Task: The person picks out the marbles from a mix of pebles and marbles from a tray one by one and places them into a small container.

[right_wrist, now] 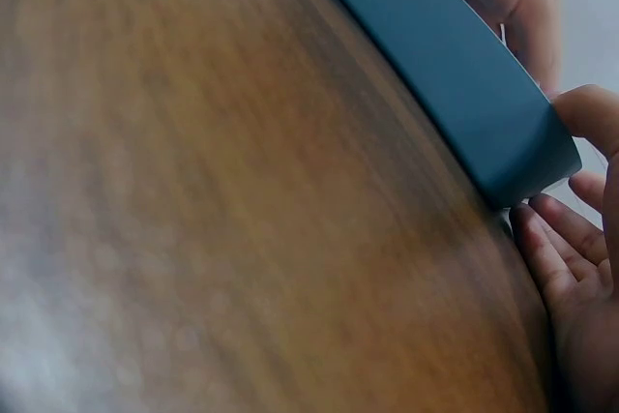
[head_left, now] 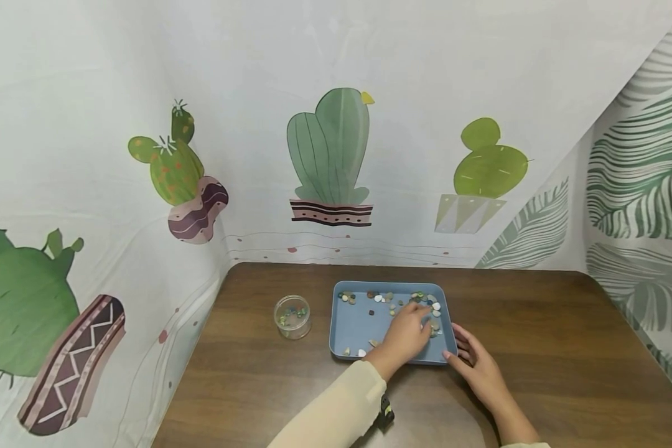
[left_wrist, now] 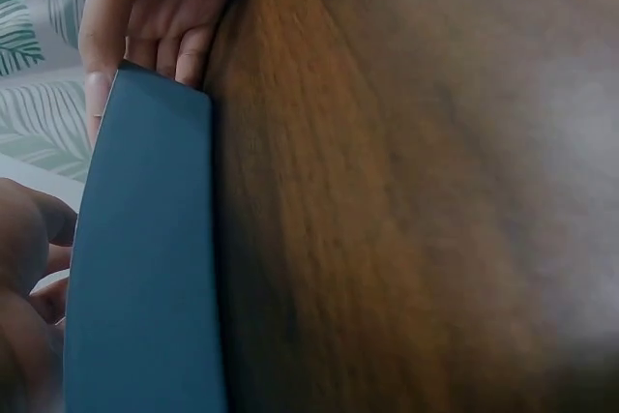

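A shallow blue tray [head_left: 364,330] lies on the wooden table with small stones scattered in it. My left hand [head_left: 407,333] reaches over its near edge. The fingers point down among stones [head_left: 434,310] at the right side, with thumb and forefinger apart. In the left wrist view the tray wall partly covers this left hand [left_wrist: 24,287]. My right hand [head_left: 478,367] holds the tray's near right corner, thumb at the near edge and fingers along the right outer wall. The right wrist view shows the right hand [right_wrist: 585,297] around that corner.
Left of the tray stands a round clear container [head_left: 292,317] with several small greenish stones inside. More stones lie along the tray's far edge and near left corner. Behind the wooden table [head_left: 246,386] hangs a white cloth [head_left: 414,56] printed with cacti and leaves.
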A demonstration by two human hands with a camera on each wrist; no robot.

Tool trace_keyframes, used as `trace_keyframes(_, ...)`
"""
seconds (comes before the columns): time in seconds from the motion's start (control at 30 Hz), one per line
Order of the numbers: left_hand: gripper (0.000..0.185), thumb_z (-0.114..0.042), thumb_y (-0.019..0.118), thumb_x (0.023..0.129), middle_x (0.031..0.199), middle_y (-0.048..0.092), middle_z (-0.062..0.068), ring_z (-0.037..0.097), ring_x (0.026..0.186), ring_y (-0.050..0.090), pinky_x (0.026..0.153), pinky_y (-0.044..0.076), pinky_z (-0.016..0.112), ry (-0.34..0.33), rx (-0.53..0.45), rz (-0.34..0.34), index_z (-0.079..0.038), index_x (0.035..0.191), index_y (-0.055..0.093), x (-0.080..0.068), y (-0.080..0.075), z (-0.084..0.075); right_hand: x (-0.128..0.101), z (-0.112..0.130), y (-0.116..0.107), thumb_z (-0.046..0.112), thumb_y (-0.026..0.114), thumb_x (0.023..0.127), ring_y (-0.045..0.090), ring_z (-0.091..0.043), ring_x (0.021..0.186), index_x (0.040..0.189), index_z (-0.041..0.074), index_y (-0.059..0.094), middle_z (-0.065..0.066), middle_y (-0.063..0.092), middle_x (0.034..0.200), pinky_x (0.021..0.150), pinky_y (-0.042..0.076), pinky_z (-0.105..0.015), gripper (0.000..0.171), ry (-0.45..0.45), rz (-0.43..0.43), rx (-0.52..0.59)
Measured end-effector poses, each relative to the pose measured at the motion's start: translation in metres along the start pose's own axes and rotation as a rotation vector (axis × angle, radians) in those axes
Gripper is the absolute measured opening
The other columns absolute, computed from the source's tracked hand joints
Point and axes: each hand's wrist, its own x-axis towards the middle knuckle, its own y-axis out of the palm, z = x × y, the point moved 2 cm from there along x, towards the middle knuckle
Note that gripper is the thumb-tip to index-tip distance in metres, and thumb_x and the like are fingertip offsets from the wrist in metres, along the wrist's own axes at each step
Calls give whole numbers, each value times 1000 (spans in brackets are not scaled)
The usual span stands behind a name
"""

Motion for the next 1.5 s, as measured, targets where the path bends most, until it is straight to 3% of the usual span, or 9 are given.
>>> trace_keyframes(0.37, 38, -24, 54, 103, 139, 61, -1, 13, 129, 58, 110, 46, 25, 13, 157, 106, -20, 140, 61, 23, 8, -3, -1, -2, -1, 18, 72, 94, 49, 15, 116, 153, 8, 40, -26, 50, 148, 91, 42, -1, 67, -24, 3, 19)
trace_keyframes(0.6, 37, -24, 54, 103, 138, 61, -3, 12, 129, 58, 109, 46, 24, -17, 176, 130, -21, 138, 62, 30, 10, 0, -1, -1, 0, 17, 73, 94, 49, 15, 116, 153, 8, 40, -25, 51, 147, 91, 43, -2, 68, -34, 3, 22)
trace_keyframes(0.83, 36, -24, 51, 104, 140, 61, -4, 11, 133, 55, 114, 41, 22, 35, 287, 157, -24, 137, 63, 38, 16, 3, -1, -1, 0, 18, 72, 94, 49, 15, 116, 152, 7, 40, -26, 50, 147, 92, 42, -1, 67, -33, 1, 16)
trace_keyframes(1.17, 28, -25, 60, 101, 122, 65, -9, 6, 114, 60, 100, 50, 18, 36, 342, 117, -26, 127, 69, 43, 23, 1, 0, -3, 0, 23, 71, 95, 48, 15, 117, 153, 8, 39, -25, 48, 149, 92, 42, -1, 68, -7, 14, 0)
trace_keyframes(1.5, 29, -25, 59, 101, 124, 64, -10, 6, 114, 61, 98, 51, 20, 24, 355, 119, -28, 129, 67, 44, 24, 1, 0, -4, 0, 23, 72, 95, 47, 16, 116, 153, 10, 39, -24, 48, 150, 92, 42, -1, 68, -1, 6, 8)
